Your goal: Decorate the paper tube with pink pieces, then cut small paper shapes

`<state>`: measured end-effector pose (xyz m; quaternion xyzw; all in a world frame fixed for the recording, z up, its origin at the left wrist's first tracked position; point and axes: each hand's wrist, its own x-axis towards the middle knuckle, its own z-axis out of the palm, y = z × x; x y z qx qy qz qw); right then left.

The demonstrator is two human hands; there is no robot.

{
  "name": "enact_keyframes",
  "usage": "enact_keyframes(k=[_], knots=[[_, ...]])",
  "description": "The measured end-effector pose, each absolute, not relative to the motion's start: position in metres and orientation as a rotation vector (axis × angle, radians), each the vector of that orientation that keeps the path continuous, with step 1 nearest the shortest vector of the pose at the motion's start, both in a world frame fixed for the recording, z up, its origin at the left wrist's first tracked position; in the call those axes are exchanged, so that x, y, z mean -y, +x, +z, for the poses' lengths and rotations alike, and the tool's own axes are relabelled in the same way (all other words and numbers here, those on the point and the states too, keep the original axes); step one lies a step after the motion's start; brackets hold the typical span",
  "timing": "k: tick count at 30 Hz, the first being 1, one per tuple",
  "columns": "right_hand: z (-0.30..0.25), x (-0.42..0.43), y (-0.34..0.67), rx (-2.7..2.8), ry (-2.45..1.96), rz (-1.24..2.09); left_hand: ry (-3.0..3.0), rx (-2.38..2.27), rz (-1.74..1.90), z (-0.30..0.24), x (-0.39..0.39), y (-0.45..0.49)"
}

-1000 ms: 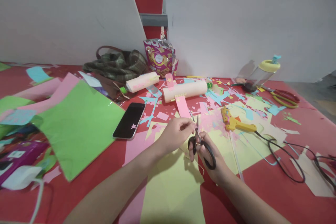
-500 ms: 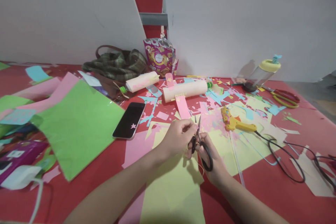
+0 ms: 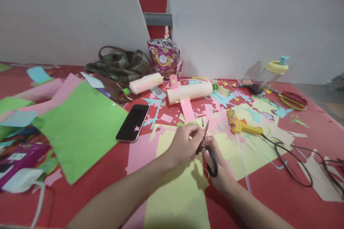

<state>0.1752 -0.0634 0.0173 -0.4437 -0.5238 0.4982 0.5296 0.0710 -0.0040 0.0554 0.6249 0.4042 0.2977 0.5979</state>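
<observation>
My right hand [image 3: 219,166] grips black-handled scissors [image 3: 208,146], blades slightly apart and pointing up and away. My left hand [image 3: 185,143] is pinched closed right beside the blades, holding a tiny paper scrap too small to make out. Both hands hover over a yellow paper sheet [image 3: 177,193] lying on the red table [image 3: 268,193]. Beyond them lies a cream paper roll with a pink strip [image 3: 189,93], and a yellow glue gun [image 3: 238,123] lies just to the right.
A phone [image 3: 133,122] lies left of my hands beside a large green sheet [image 3: 80,128]. Further back are a plaid bag [image 3: 119,66], a snack packet [image 3: 163,57], a second roll [image 3: 145,83], a clear bottle [image 3: 268,75] and red scissors [image 3: 291,99]. Paper scraps and a black cable [image 3: 292,161] litter the table.
Both hands shifted slightly down and toward me. The scissors tilted a little to the right and their blades opened slightly against the scrap in my left fingers.
</observation>
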Motion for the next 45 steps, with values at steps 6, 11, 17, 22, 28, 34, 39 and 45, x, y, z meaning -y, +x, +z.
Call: enact_keyframes(k=[6,11,17,22,28,34,39,45], knots=[[0.0196,0.0642,0.1758,1.276,-1.095,1.167,1.479,-0.959,0.696,0.0563,0.0049,0.0712],[0.0225,0.0645,0.1742,1.264,-1.128,1.169,1.501,-0.958,0.709,0.0559,0.005,0.0706],[0.0202,0.0655,0.1738,1.229,-1.124,1.229,1.556,-0.997,0.749,0.0552,0.0051,0.0711],[0.021,0.0658,0.1732,1.182,-1.138,1.261,1.565,-1.004,0.744,0.0556,0.0053,0.071],[0.0206,0.0661,0.1733,1.183,-1.14,1.255,1.587,-1.021,0.744,0.0542,0.0048,0.0707],[0.0192,0.0654,0.1732,1.166,-1.116,1.262,1.579,-1.008,0.754,0.0539,0.0047,0.0717],[0.0195,0.0655,0.172,1.128,-1.133,1.301,1.54,-0.999,0.742,0.0549,0.0052,0.071],[0.0158,0.0642,0.1704,1.014,-1.083,1.353,1.523,-1.009,0.77,0.0556,0.0045,0.07]])
